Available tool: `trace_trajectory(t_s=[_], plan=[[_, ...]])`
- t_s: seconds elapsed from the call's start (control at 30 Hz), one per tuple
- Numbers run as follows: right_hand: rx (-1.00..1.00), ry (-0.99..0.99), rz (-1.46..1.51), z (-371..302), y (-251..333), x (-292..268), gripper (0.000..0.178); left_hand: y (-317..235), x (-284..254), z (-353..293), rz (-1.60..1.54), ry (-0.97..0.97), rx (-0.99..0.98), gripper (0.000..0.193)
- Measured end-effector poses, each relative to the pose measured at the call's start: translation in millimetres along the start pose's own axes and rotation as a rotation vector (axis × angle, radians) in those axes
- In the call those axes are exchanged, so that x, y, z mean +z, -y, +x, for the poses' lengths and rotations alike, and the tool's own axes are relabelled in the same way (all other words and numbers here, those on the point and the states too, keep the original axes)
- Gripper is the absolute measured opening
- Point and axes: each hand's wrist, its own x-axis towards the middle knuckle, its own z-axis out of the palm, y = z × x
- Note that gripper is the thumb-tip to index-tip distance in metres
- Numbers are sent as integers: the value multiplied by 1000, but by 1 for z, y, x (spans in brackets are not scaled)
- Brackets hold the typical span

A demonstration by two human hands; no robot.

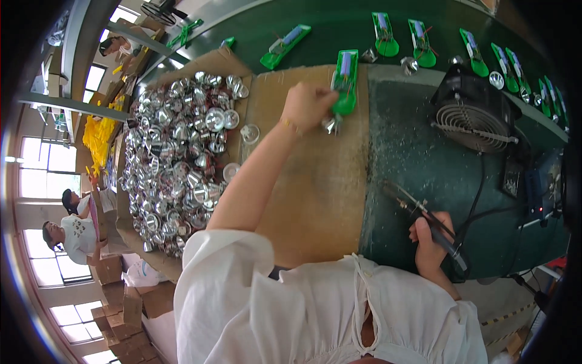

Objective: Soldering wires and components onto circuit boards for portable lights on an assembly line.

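My left hand (308,107) reaches forward over a brown cardboard sheet (303,200). Its fingers are pinched at the left edge of a green plastic casing (345,103), which has a purple-blue cylindrical cell and thin wires inside. A small silver reflector (331,126) lies at the near end of this casing. On the right, my right hand (429,242) is wrapped round a soldering iron (445,241), whose metal tip and thin side tube point up and left over the dark green bench.
A heap of silver reflectors (176,164) fills a cardboard box at left. More green casings (421,43) line the far strip, some with reflectors beside them. A black fan (473,115) stands at right, near cables and a blue box (536,191). People sit farther left.
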Motion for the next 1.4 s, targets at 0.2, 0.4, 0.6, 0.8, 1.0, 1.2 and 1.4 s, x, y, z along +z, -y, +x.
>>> trace_trajectory(t_s=[0.2,0.4,0.6,0.8,1.0,1.2,1.4], plan=[[7,12,-74,2,-5,-6,15,34,-23,134,537,-528,135,64],[-38,9,-87,2,-15,-6,17,75,-66,138,525,-57,153,66],[6,-79,-74,2,-10,-2,17,26,-11,-17,325,-38,171,63],[-38,-84,-45,9,-19,-2,22,13,17,-143,106,-164,110,72],[-91,-60,4,5,-14,6,16,111,-49,-111,961,-506,-87,59],[-171,-75,-14,1,-17,8,11,66,-15,-177,592,-422,198,47],[-179,-82,-17,3,-15,5,16,79,-26,-185,244,-412,-67,25]])
